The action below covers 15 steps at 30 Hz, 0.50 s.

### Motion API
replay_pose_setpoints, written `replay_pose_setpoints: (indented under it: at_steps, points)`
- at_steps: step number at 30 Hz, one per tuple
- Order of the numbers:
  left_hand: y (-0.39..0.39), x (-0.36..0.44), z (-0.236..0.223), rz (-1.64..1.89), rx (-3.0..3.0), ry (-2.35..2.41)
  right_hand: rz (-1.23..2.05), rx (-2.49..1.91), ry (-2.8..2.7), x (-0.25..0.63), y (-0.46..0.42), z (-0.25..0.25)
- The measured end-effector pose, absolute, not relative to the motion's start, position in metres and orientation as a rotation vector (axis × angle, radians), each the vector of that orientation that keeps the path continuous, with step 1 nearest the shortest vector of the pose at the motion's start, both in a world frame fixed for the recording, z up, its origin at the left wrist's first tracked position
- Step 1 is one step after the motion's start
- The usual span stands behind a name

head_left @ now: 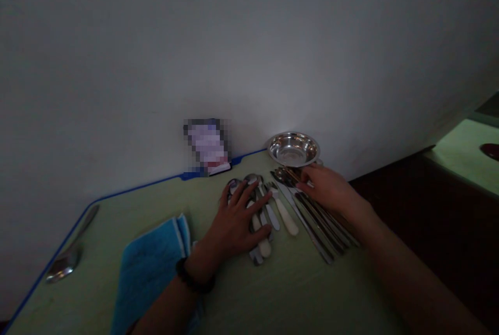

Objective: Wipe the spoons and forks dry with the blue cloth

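Note:
My left hand (241,220) lies with fingers spread over a group of spoons and forks, some with cream handles (265,247). Just to its right, a cream-handled fork (285,213) rests on the table. Slanting alongside is a row of long metal cutlery with table knives (307,228). At the upper end of that row, my right hand (323,187) has its fingers curled and its thumb low against the pieces. What lies between those fingertips is hidden. A shiny metal bowl (294,150) stands right behind the cutlery.
A folded blue cloth (150,267) lies to the left on the green tabletop (218,304). Farther left is a large metal serving spoon (68,262). A phone (210,145) leans on the wall (195,54) behind the blue table edge. Another table (468,153) shows at right.

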<state>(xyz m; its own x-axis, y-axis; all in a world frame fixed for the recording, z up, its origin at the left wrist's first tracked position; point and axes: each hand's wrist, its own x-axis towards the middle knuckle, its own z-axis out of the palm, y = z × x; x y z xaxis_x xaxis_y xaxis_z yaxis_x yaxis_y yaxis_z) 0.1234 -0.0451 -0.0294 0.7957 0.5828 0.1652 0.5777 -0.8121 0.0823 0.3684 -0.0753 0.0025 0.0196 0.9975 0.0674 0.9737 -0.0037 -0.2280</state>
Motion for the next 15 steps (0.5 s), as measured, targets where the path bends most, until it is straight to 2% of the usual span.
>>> replay_pose_setpoints:
  at_steps: [7, 15]
  points:
    - [-0.047, 0.136, -0.035, 0.407, 2.922, 0.956, 0.338, -2.440, -1.829, 0.418, -0.079, -0.004]
    - [-0.051, 0.156, -0.033, 0.459, 2.898, 0.910, 0.400, -2.485, -1.838, 0.414, -0.074, -0.011]
